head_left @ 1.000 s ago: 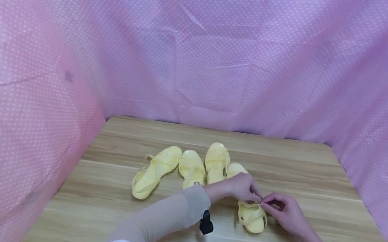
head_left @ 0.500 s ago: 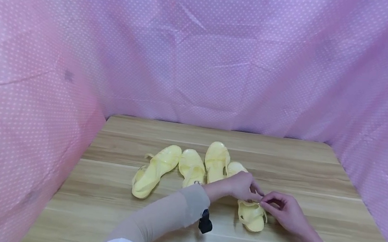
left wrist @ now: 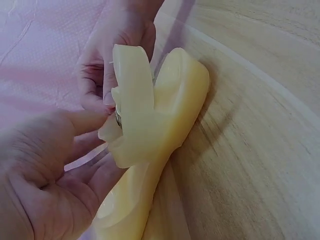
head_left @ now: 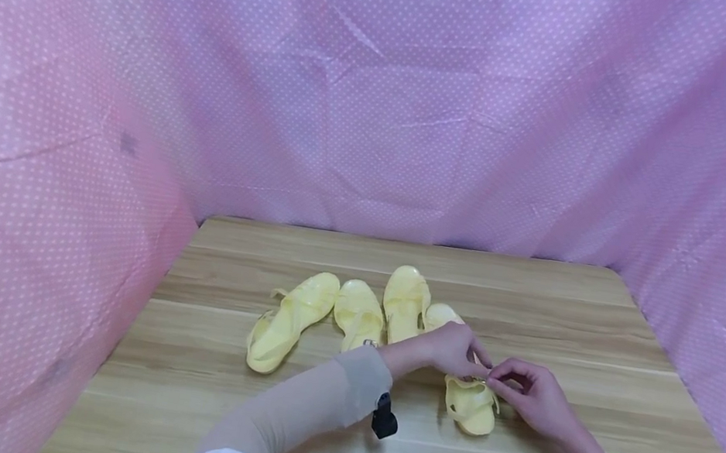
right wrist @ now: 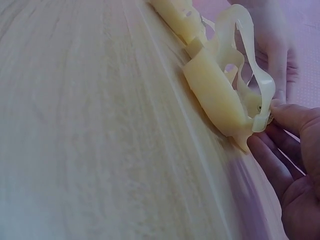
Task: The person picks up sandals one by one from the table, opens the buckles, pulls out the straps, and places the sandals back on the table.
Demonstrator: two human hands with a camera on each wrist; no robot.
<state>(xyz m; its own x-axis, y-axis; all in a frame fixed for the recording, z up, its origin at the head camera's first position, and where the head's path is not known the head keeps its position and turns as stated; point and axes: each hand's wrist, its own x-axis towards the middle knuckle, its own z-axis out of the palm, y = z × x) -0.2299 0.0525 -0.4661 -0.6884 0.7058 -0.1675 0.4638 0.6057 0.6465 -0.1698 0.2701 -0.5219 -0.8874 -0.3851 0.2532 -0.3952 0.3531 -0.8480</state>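
The rightmost pale yellow sandal (head_left: 471, 413) lies on the table with its toe pointing away. My left hand (head_left: 453, 348) crosses over its middle and pinches the ankle strap (left wrist: 134, 100) near a small metal buckle (left wrist: 118, 119). From the other side my right hand (head_left: 537, 400) pinches the strap at the same buckle, thumb against fingertip. The strap loop (right wrist: 241, 30) stands up above the sole in the right wrist view. Fingers partly hide the buckle, so whether the strap is through it cannot be seen.
Further yellow sandals lie to the left: one at far left (head_left: 291, 321), one beside it (head_left: 357, 312) partly behind my left sleeve, and one standing farthest back (head_left: 406, 295). A wooden table (head_left: 221, 424) carries them. Pink dotted cloth (head_left: 381, 104) surrounds it.
Both hands stay at the buckle. A loose strap piece beside the right thumb shifts slightly; the sandals keep their places.
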